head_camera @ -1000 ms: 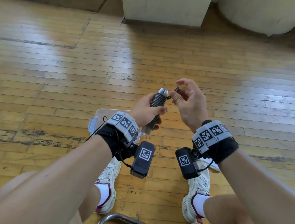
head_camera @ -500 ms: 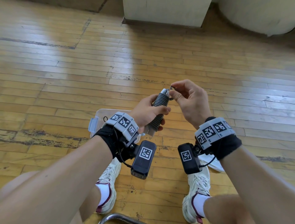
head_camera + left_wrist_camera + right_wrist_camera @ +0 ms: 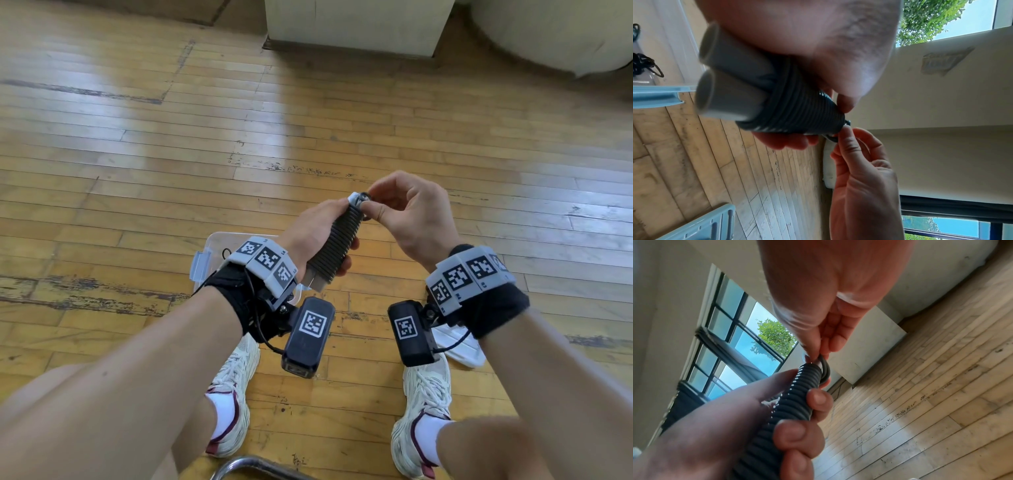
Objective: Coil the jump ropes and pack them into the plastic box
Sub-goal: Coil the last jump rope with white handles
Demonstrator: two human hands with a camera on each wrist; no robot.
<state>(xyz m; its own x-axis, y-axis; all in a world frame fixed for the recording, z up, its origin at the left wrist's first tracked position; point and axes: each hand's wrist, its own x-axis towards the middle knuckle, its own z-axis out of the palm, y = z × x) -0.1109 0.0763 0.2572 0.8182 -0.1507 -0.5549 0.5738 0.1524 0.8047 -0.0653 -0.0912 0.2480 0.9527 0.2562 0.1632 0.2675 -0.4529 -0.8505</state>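
Floor: worn wooden floorboards [image 3: 137, 164]; the person's white sneakers [image 3: 236, 383] planted on it
Plastic box: clear plastic box [image 3: 219, 244] on the floor beneath the left wrist; a dark rope [image 3: 642, 65] lies inside
Left hand: left hand [image 3: 317, 233] wrapped round the bundle — fingers curled on the coils
Jump rope: jump rope [image 3: 339, 245] wound tight round its two grey handles [image 3: 725, 91], held tilted above the floor
Right hand: right hand [image 3: 411, 219] — thumb and forefinger pinching the rope's loose end [image 3: 825, 368] at the bundle's top
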